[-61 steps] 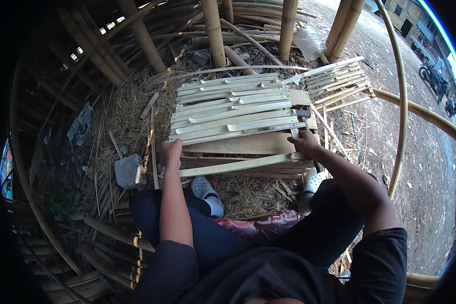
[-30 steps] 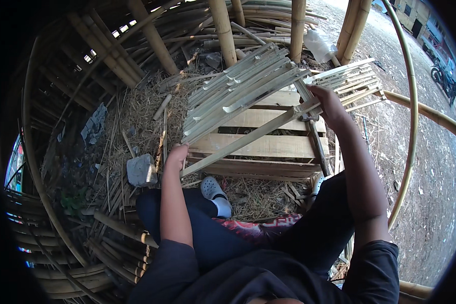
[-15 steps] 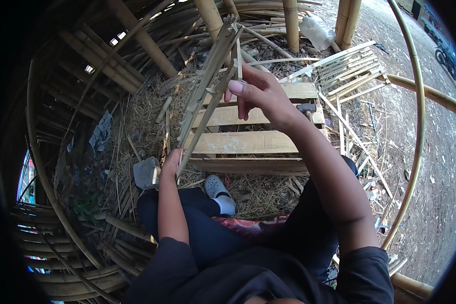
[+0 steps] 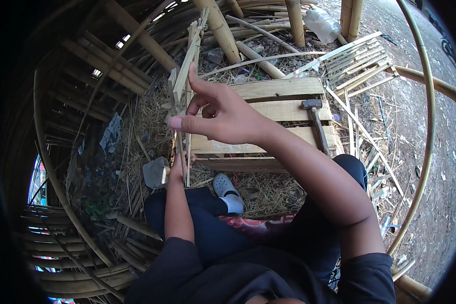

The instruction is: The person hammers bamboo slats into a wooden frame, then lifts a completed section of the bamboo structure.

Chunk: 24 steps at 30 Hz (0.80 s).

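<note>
A narrow bamboo slat panel [image 4: 186, 66], seen nearly edge-on, stands tilted at the left end of the low wooden slatted bench [image 4: 213, 147]. My left hand [image 4: 179, 165] is closed round its lower end. Higher up, my right hand [image 4: 220, 114] reaches across the bench to the panel's side. Its thumb and forefinger are spread apart and the other fingers are loosely bent; whether the fingertips touch the slats I cannot tell. On the bench's right part rests a hammer [image 4: 316, 124], its wooden handle pointing toward me.
Another slatted bamboo panel [image 4: 357, 63] lies beyond the bench on the right. A grey block [image 4: 156, 172] sits by my left forearm. Bamboo posts [image 4: 220, 33] rise at the back, near a clear plastic bottle [image 4: 320, 24]. A curved bamboo pole [image 4: 426, 111] runs along the right.
The panel has swung left and more upright, turning nearly edge-on. My right hand has moved left and down with it, uncovering the hammer. My left hand keeps hold of the lower end.
</note>
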Available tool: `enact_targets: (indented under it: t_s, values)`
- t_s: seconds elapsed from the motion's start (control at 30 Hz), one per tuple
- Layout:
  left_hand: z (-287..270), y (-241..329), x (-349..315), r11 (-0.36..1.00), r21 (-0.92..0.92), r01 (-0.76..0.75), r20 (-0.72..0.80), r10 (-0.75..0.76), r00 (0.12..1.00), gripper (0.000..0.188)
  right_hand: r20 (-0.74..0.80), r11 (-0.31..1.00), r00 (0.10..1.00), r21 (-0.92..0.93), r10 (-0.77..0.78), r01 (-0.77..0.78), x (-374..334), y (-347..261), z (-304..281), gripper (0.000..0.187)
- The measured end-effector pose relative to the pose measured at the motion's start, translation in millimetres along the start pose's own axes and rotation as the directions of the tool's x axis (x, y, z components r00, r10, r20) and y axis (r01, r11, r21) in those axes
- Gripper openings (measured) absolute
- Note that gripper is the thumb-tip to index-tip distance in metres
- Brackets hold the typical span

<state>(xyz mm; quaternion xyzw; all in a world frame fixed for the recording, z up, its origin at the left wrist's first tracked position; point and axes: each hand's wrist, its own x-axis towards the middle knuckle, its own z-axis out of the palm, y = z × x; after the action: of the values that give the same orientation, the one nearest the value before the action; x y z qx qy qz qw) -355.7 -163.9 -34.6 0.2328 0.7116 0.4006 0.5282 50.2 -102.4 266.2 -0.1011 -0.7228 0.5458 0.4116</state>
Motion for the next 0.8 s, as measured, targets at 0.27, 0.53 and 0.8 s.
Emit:
enact_targets:
  t_s: [0.27,0.53,0.8]
  values:
    - [3,1,-2,0.999,0.036,-0.023,0.030,0.022,0.999,0.028,0.007,1.000,1.000,0.013,0.012,-0.012,-4,5,3,0.107]
    - [5,-1,2,0.999,0.052,-0.017,-0.008,0.017,1.000,0.033,0.002,0.999,0.999,0.022,0.041,-0.041,-8,-2,-1,0.120]
    - [7,3,-2,0.985,0.165,-0.040,-0.019,0.044,0.999,0.034,-0.022,0.998,0.998,0.015,0.057,-0.057,-18,-3,-7,0.111]
